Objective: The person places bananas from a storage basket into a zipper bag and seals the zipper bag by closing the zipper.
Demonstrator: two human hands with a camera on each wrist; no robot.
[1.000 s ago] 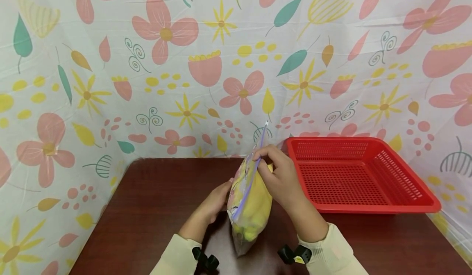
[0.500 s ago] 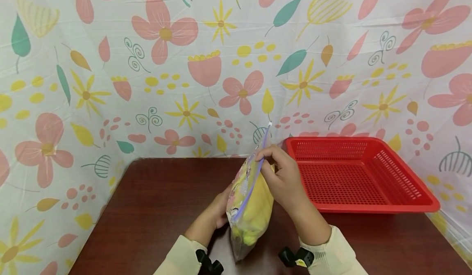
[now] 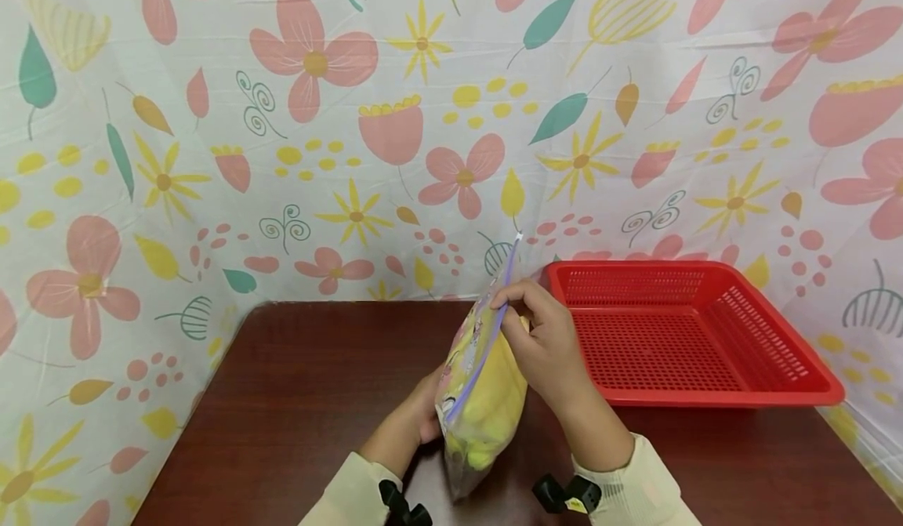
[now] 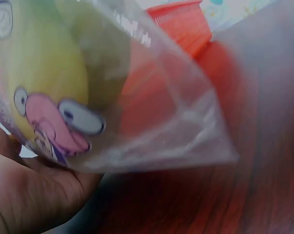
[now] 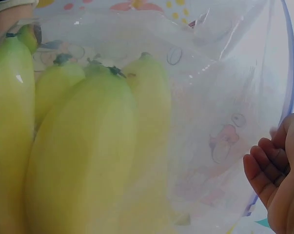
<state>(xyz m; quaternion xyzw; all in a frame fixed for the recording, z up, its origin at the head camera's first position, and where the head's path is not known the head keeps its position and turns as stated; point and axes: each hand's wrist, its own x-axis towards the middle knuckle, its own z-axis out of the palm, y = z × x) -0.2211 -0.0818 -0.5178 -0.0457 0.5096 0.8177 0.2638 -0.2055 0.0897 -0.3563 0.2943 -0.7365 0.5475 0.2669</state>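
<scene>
A clear plastic zip bag [image 3: 487, 400] with cartoon prints and a purple zip strip [image 3: 474, 377] stands tilted in the middle of the head view. Inside it are several yellow-green, banana-like fruits [image 5: 83, 161] with dark tips. My right hand [image 3: 546, 342] pinches the strip on its upper part, thumb against index finger; its other fingers curl loosely in the right wrist view. Against the printed left side of the bag rests my left hand [image 3: 419, 416], its fingers mostly hidden behind the plastic. The left wrist view shows that palm below the bag's printed face.
A red perforated plastic basket [image 3: 705, 397] stands on the right of the dark wooden table [image 3: 303, 385]. A flower-patterned cloth [image 3: 317, 157] hangs behind and along the sides.
Both hands and the bag have shifted slightly to the right. My left hand has slid a little further behind the bag, while the right keeps its pinch on the strip.
</scene>
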